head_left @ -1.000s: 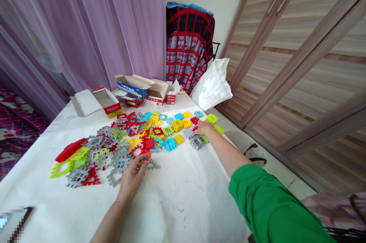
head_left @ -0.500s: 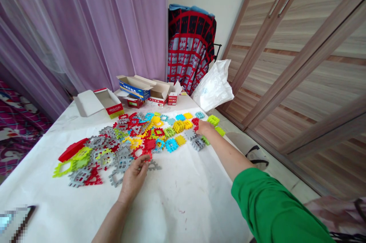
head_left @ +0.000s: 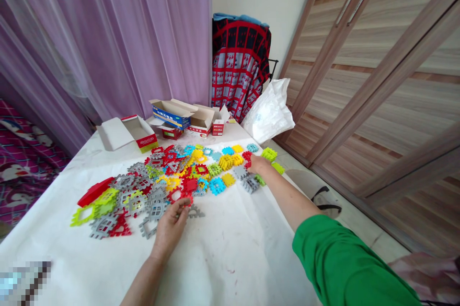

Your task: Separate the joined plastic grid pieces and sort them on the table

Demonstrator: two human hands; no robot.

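Observation:
Many notched plastic building pieces in red, grey, yellow, blue and green lie heaped on the white-covered table. At the heap's front edge is my left hand (head_left: 174, 219), its fingers pinched on the rim of a red building piece (head_left: 176, 194). A grey building piece (head_left: 196, 212) lies just beside these fingertips. Farther off, my right hand (head_left: 256, 164) reaches across to the heap's right end. Its fingers are closed on another red building piece (head_left: 247, 156), partly hidden by the hand. Grey pieces (head_left: 250, 183) lie in front of it, and a lime green piece (head_left: 269, 154) lies beyond it.
Opened cardboard boxes, one blue (head_left: 170, 115) and one red and yellow (head_left: 146, 140), stand at the back of the table. A white plastic bag (head_left: 269, 111) is at the far right corner. A pixelated device (head_left: 23, 279) lies at the near left.
The view has shifted slightly, so everything sits a little lower and to the right. Both hands stay at the same pieces.

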